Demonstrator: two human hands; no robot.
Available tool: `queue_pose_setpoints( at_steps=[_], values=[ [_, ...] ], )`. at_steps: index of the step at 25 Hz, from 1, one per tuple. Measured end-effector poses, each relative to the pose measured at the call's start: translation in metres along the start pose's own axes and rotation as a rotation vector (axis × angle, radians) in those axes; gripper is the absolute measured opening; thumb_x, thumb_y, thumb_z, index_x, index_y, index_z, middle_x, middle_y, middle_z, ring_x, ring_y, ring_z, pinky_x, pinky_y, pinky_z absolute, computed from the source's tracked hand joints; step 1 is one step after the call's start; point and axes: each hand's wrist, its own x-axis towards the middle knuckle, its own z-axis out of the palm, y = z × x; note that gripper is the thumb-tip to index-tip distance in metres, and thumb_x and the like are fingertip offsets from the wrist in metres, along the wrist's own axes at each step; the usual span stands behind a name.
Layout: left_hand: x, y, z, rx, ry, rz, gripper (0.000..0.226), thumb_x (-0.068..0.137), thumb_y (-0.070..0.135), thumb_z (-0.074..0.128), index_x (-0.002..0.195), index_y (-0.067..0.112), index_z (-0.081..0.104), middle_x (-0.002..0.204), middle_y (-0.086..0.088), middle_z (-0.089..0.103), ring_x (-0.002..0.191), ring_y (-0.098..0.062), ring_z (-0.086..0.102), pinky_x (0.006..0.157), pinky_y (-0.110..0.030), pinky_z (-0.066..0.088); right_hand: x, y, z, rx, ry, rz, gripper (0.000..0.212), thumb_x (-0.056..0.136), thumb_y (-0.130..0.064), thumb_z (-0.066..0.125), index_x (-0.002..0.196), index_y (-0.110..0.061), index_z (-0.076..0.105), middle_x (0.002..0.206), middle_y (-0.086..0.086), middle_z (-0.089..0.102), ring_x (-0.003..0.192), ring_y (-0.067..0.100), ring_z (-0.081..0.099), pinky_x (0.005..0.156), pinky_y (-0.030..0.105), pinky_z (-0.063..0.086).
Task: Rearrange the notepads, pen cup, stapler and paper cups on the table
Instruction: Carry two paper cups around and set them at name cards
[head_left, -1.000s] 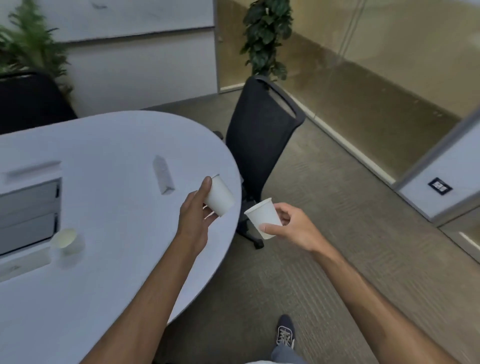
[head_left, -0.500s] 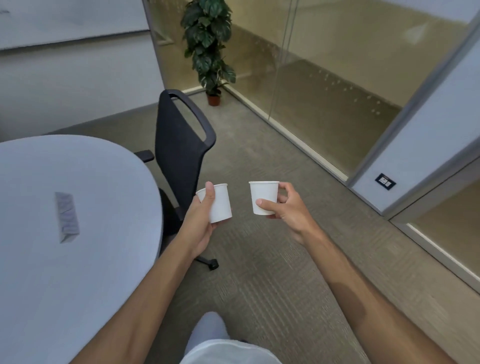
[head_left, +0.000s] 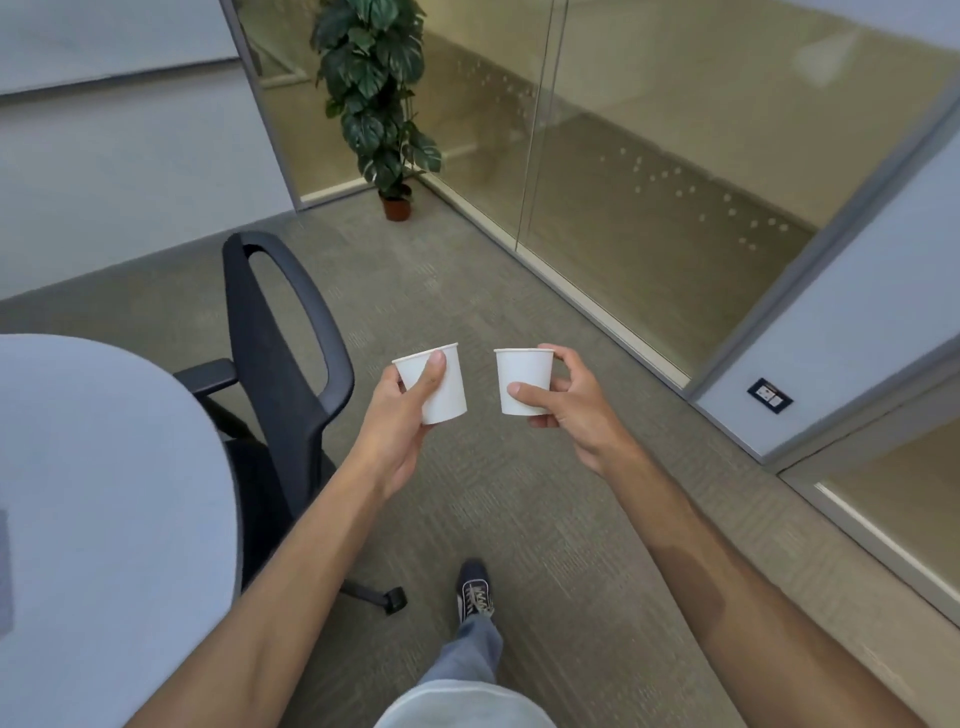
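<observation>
Paper cups, two, white, both carried in the air above the carpet (head_left: 519, 493), off the table (head_left: 104, 467) and to its right. Left cup (head_left: 451, 397): gripped by the left hand (head_left: 395, 426), thumb laid up the near side to just below the rim, the other fingers wrapped round the far side; cup tilted a little, mouth leaning toward the table. Right cup (head_left: 524, 371): upright, held by the right hand (head_left: 576, 410), thumb pressed across the lower front, fingers curled round the back, one reaching close to the rim. The two cups were near each other but apart, roughly level; their insides could not be seen. Table: pale, round-ended, at the left of the view. Office chair (head_left: 280, 374): black, open-framed back, drawn in at the table's edge, between the table and the left hand. Potted plant (head_left: 374, 93): tall, dark-leaved, in a brown pot, standing in the corner beside the glass partition (head_left: 649, 156). Shoe (head_left: 474, 587): dark, laced, on the carpet below the hands. Wall socket (head_left: 770, 395): dark plate on the pale panel at right.
</observation>
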Motion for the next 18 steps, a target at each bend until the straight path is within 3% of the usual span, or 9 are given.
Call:
queue_pose_setpoints(
  at_steps=[4,8,11,18],
  values=[
    [0.090,0.033,0.010,-0.029,0.068,0.006,0.076,0.065,0.049,0.086,0.127,0.019,0.054,0.116,0.004,0.073,0.106,-0.014,0.070,0.080,-0.028,0.057,0.095,-0.042,-0.003,-0.023,-0.027,0.004,0.062,0.083,-0.011,0.079,0.136,-0.020,0.048,0.115,0.015,0.072,0.089,0.021,0.069,0.078,0.039,0.051],
    [0.158,0.064,0.010,-0.074,0.155,0.022,0.060,0.077,0.040,0.081,0.127,0.017,0.055,0.117,0.001,0.073,0.106,-0.016,0.071,0.080,-0.029,0.058,0.173,-0.079,0.001,-0.045,-0.079,-0.004,0.061,0.084,-0.011,0.079,0.136,-0.019,0.048,0.118,0.017,0.071,0.093,0.022,0.068,0.081,0.042,0.053],
    [0.196,0.085,0.004,-0.083,0.199,0.042,0.064,0.075,0.041,0.082,0.127,0.017,0.055,0.116,0.001,0.073,0.105,-0.015,0.071,0.080,-0.030,0.058,0.230,-0.098,0.012,-0.061,-0.144,-0.004,0.060,0.084,-0.012,0.078,0.135,-0.018,0.048,0.120,0.018,0.070,0.095,0.022,0.068,0.082,0.042,0.052],
    [0.313,0.133,-0.012,-0.133,0.385,0.116,0.057,0.082,0.029,0.079,0.129,0.012,0.053,0.124,-0.007,0.069,0.111,-0.022,0.069,0.096,-0.043,0.056,0.395,-0.139,0.055,-0.132,-0.351,-0.033,0.060,0.083,-0.015,0.080,0.134,-0.019,0.048,0.118,0.015,0.072,0.097,0.022,0.070,0.081,0.041,0.053]
  ],
)
